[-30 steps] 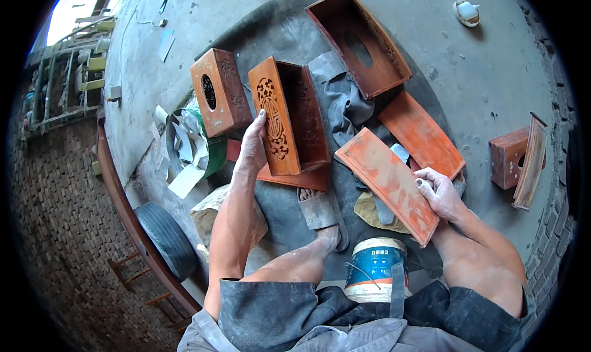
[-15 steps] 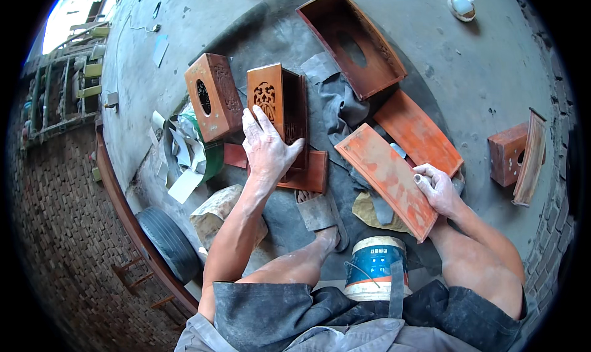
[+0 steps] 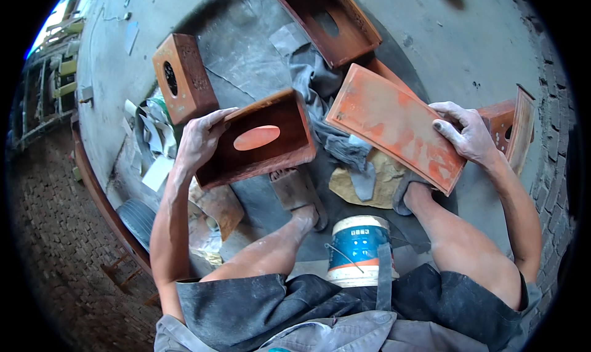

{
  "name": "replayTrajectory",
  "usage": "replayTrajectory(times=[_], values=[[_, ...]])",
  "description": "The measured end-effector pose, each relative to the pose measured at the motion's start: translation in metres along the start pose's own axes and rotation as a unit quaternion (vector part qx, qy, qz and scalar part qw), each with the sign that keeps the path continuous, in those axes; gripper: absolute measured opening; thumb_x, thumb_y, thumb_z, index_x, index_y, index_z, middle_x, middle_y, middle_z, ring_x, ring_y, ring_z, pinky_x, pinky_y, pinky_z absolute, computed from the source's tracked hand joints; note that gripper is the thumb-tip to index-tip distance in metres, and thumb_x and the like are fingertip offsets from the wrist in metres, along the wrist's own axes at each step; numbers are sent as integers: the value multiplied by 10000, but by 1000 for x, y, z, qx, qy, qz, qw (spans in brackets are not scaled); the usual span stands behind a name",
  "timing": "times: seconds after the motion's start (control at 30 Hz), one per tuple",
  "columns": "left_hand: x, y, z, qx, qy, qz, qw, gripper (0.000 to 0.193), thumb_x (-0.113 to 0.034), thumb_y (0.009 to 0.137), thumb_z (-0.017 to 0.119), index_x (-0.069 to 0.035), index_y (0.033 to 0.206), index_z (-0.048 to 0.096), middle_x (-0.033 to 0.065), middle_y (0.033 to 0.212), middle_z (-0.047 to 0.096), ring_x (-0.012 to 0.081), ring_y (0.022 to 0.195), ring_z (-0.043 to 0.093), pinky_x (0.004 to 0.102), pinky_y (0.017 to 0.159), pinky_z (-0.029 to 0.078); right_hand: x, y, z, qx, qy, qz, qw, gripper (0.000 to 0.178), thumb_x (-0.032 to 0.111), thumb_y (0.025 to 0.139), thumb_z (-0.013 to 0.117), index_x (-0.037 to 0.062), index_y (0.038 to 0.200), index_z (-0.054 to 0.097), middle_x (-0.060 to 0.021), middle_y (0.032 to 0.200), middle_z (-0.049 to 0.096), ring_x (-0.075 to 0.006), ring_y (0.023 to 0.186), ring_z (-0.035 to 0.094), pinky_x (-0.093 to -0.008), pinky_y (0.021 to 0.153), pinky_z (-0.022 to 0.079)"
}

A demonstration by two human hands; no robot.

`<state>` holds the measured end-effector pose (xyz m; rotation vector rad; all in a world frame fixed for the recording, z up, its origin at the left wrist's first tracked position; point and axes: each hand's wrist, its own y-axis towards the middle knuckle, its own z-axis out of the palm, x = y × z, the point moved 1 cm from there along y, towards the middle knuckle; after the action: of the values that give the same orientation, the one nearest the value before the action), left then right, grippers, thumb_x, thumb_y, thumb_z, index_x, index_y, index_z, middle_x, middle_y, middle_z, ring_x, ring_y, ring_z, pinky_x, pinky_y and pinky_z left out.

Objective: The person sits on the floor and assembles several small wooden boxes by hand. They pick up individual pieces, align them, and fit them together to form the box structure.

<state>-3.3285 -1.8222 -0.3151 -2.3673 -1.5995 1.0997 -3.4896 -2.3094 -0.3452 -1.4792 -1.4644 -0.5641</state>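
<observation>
A reddish-brown open wooden box [image 3: 261,140] with an oval hole is tilting at nine o'clock; a flat orange panel [image 3: 394,124] is slanting at three o'clock.

**Single head-worn fisheye, looking steeply down**

One view only. The camera sits on the seated person's head, facing down and forward over lap and knees onto the concrete floor [image 3: 468,50]. Range is close. Straight edges bow toward the black circular rim. Forearms enter from the lower edge.
</observation>
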Motion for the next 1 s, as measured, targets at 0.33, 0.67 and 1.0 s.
replayTrajectory(times=[0.33, 0.67, 1.0], values=[[26, 49, 27, 3, 150, 197, 969, 279, -121, 930, 621, -118, 1186, 731, 72, 1089, 748, 228, 1070, 661, 359, 1005, 412, 2, -10, 51, 77, -6, -7, 997, 307, 130, 898, 712, -16, 1165, 673, -208, 1000, 729, -299, 867, 734, -354, 797, 565], [27, 90, 46, 50, 104, 225, 967, 277, -57, 916, 591, -77, 1158, 724, 100, 1107, 733, 284, 1101, 645, 396, 1037, 426, -5, -19, 85, 55, 20, -15, 998, 310, 114, 902, 710, -25, 1174, 664, -187, 1073, 727, -293, 945, 730, -348, 845, 560], [23, 104, 50, 73, 96, 209, 970, 246, -82, 941, 583, -72, 1141, 725, 130, 1089, 724, 320, 1088, 635, 415, 1026, 433, 0, -15, 93, 49, 20, 8, 999, 319, 158, 919, 703, -17, 1183, 662, -193, 1070, 725, -319, 948, 728, -351, 858, 561]])
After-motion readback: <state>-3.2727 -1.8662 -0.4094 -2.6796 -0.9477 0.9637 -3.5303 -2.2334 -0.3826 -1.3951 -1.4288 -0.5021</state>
